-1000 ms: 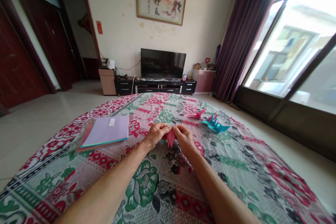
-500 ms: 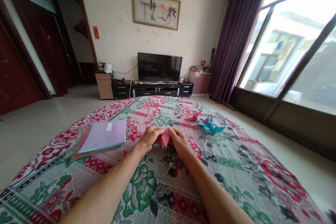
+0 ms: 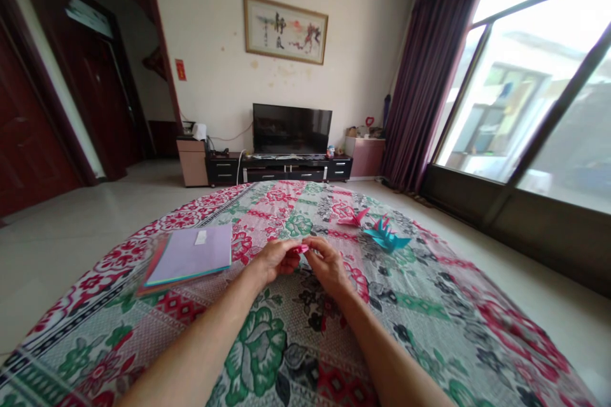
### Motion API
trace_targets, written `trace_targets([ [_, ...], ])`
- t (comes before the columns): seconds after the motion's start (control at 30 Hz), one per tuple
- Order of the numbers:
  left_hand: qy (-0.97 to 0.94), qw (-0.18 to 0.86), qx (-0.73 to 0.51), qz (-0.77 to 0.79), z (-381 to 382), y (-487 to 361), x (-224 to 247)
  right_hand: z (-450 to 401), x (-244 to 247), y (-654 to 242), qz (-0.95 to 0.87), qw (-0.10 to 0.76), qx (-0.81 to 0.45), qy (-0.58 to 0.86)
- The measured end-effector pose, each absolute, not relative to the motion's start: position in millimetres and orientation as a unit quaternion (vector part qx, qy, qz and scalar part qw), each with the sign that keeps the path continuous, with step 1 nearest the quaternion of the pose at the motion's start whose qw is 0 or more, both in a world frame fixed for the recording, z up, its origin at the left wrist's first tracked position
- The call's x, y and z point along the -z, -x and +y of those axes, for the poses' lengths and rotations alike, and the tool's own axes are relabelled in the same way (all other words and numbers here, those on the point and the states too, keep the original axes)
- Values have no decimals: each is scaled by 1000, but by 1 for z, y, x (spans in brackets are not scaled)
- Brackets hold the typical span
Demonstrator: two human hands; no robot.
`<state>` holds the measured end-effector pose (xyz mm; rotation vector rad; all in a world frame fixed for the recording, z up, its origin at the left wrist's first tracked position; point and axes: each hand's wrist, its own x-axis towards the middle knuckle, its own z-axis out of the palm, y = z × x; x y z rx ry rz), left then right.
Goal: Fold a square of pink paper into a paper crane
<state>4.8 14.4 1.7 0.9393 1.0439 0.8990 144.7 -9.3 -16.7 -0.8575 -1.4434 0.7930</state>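
Observation:
A small piece of folded pink paper [image 3: 301, 248] is held above the middle of the table, mostly hidden by fingers. My left hand [image 3: 278, 259] grips it from the left with bent fingers. From the right, my right hand [image 3: 328, 263] pinches it between thumb and fingers. Beyond my right hand lie a pink paper crane [image 3: 354, 219] and some blue folded paper cranes [image 3: 389, 239], with a bit of pink showing behind the blue. On the left lies a stack of coloured paper sheets [image 3: 191, 255], lilac on top, with a small white label on it.
A flowered cloth [image 3: 258, 356] covers the round table. Past its far edge stand a low black cabinet [image 3: 272, 168] and a television [image 3: 292, 130]. Large windows [image 3: 515, 95] and a purple curtain [image 3: 420, 76] are on the right, a doorway on the left.
The folded pink paper has turned from hanging point-down to lying nearly flat between the fingers, so less of it shows. My left fingers have curled under it. The view has tilted up slightly.

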Motion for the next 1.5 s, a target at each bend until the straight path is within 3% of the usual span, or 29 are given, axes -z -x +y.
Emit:
trace_targets([
  [0.17, -511, 520, -465, 502, 9, -7, -8, -7, 15, -148, -571, 591, -411, 396],
  [0.3, -557, 474, -518, 443, 8, -7, -10, -7, 14, -150, -557, 597, -421, 395],
  [1.0, -539, 537, -517, 392, 10, -9, -4, -8, 11, -153, -523, 576, -510, 367],
  [1.5, -489, 656, -479, 318, 10, -5, 3, -6, 12, -149, -473, 616, -517, 361],
])
